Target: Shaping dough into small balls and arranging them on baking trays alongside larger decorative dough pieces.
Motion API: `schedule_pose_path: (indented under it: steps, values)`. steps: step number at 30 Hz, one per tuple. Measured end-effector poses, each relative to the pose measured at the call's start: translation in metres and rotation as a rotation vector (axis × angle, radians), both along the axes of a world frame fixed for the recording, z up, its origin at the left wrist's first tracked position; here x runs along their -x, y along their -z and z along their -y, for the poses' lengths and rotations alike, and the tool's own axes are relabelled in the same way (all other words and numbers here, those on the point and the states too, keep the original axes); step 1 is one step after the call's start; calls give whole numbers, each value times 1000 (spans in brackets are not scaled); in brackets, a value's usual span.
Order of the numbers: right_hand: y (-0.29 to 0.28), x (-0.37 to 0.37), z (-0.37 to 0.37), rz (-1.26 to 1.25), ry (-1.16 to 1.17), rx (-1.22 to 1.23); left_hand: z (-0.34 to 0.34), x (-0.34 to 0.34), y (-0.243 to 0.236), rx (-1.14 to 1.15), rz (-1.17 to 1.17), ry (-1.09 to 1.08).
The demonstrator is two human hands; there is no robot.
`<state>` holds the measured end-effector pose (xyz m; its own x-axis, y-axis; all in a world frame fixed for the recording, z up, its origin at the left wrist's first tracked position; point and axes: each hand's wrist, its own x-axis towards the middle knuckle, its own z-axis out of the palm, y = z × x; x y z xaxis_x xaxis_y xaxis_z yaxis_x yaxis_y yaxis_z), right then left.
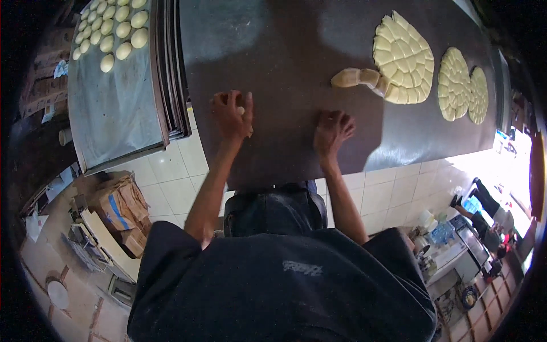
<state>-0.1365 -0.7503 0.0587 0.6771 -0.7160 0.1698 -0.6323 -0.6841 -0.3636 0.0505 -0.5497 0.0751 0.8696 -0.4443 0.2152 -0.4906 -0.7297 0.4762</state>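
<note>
My left hand presses down on a small piece of pale dough on the dark worktop; only a sliver of dough shows between the fingers. My right hand is cupped on the worktop nearby, and whatever lies under it is hidden. To the right lie a few loose dough pieces beside a large scored dough slab. Two more scored slabs lie further right.
A baking tray at the left holds rows of rounded dough balls at its far end, stacked on more trays. White tiled floor lies below. Cardboard boxes sit at the lower left, cluttered shelves at the lower right.
</note>
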Motion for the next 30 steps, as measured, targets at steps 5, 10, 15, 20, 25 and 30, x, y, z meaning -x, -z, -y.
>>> schedule_pose_path:
  steps: [5,10,15,20,25,30]
  values:
    - [-9,10,8,-71,-72,6,-40,69,34,6,-91,100]
    - [-13,5,4,-40,-173,-203,-26,63,18,84,5,167]
    - [9,19,19,-334,-213,-202,-11,24,13,30,-35,-15]
    - [17,19,20,96,-453,27,-16,33,24,141,-134,9]
    - [2,6,16,123,-287,88,-15,34,16,269,-95,-122]
    - [-11,5,12,-32,-16,-189,-35,32,21,268,-103,-175]
